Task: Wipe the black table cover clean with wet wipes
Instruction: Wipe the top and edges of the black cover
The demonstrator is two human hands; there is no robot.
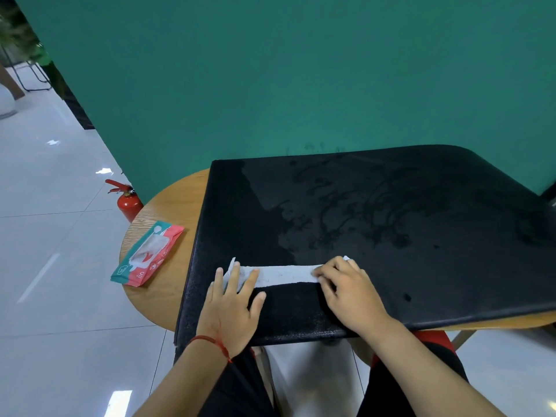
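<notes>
A black table cover (406,236) lies over a round wooden table (171,206), with wet streaks and smears across its middle. A white wet wipe (285,273), folded into a long strip, lies flat near the cover's front edge. My left hand (234,302) presses straight fingers on the strip's left end. My right hand (349,290) rests on the right end, its fingers bent over the wipe's edge.
A red and teal pack of wet wipes (147,255) lies on the bare wood left of the cover. A green wall (301,85) stands just behind the table. A red fire extinguisher (128,200) stands on the tiled floor to the left.
</notes>
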